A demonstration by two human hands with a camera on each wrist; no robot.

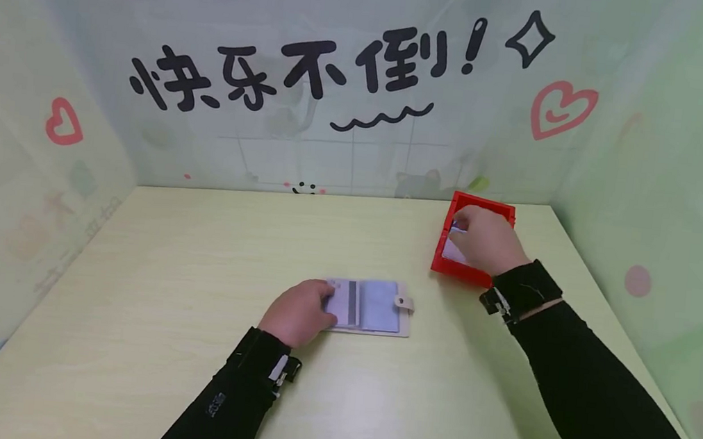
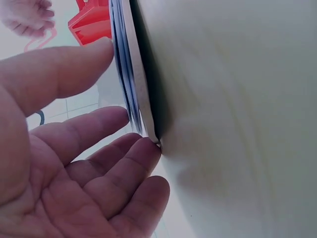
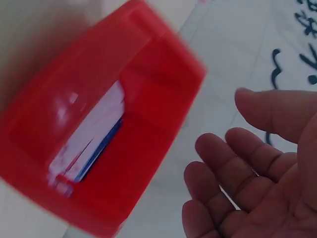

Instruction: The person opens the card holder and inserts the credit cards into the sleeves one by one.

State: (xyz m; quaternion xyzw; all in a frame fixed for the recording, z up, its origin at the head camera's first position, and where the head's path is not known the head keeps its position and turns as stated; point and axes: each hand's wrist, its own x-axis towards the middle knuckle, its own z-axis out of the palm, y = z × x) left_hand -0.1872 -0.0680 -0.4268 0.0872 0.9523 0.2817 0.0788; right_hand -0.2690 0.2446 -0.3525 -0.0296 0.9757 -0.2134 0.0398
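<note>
A small card holder (image 1: 380, 307) lies spread open on the table, with pale lilac card sleeves, a dark stripe and a snap tab (image 1: 403, 302) on its right side. My left hand (image 1: 298, 312) touches its left edge. In the left wrist view the thumb (image 2: 64, 72) meets the layered sleeves (image 2: 124, 64), and the fingertips (image 2: 148, 148) reach the corner of the cover. My right hand (image 1: 489, 240) hovers over a red box (image 1: 442, 255). Relaxed and bent, its fingers (image 3: 218, 158) hold nothing. Inside the box are whitish cards (image 3: 94, 131) with a dark blue edge.
The pale wooden table (image 1: 210, 256) meets a printed backdrop (image 1: 309, 125) behind and a greenish side panel (image 1: 654, 204) on the right. The red box stands near the far right corner, close to the back edge.
</note>
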